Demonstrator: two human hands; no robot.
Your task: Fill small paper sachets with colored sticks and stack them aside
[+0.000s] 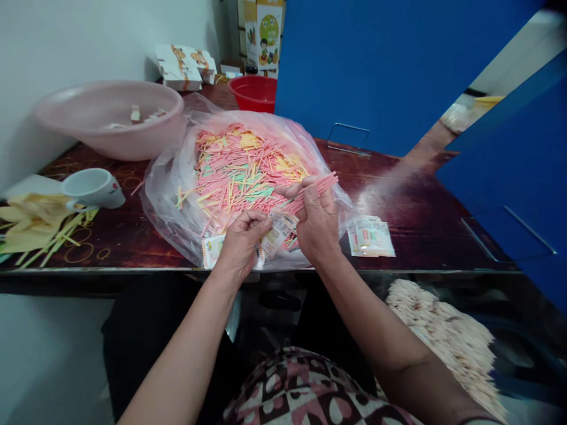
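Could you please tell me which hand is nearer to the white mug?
Left. The left hand is to the right of the white mug in view; the right hand is farther right, holding pink sticks.

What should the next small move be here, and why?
Probably ease the pink sticks in the right hand into the printed packet: the left hand pinches it, and their lower ends point at its upper edge. Whether any are inside is unclear.

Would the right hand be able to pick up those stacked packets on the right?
Probably yes: the stacked printed packets lie uncovered, to the right of the right hand, but it holds pink sticks that may need setting down first.
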